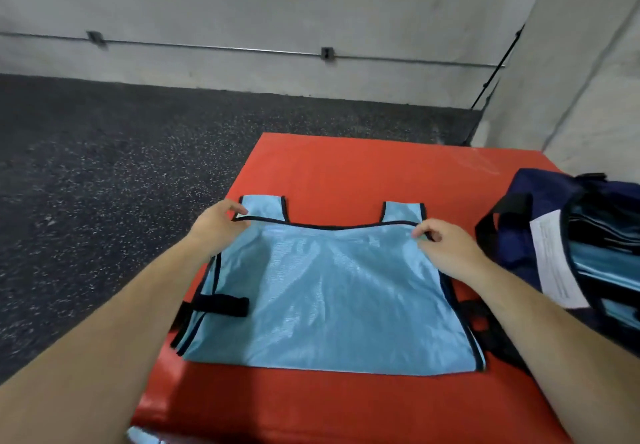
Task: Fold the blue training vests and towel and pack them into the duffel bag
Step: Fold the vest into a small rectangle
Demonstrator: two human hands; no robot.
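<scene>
Vest (329,288) top edge between fingers (232,205)

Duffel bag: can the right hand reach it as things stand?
Probably yes: the duffel bag lies right beside the right hand, nothing between them. But that hand is pinching the blue vest by its top edge.

Both bare forearms extended, left entering from 7 o'clock, right from 4 o'clock. Left hand (218,227) knuckles up, thumb and fingers pinching the upper edge of the vest (329,288) at its 10 o'clock corner. Right hand (446,248) pinching the same edge at 2 o'clock
</scene>
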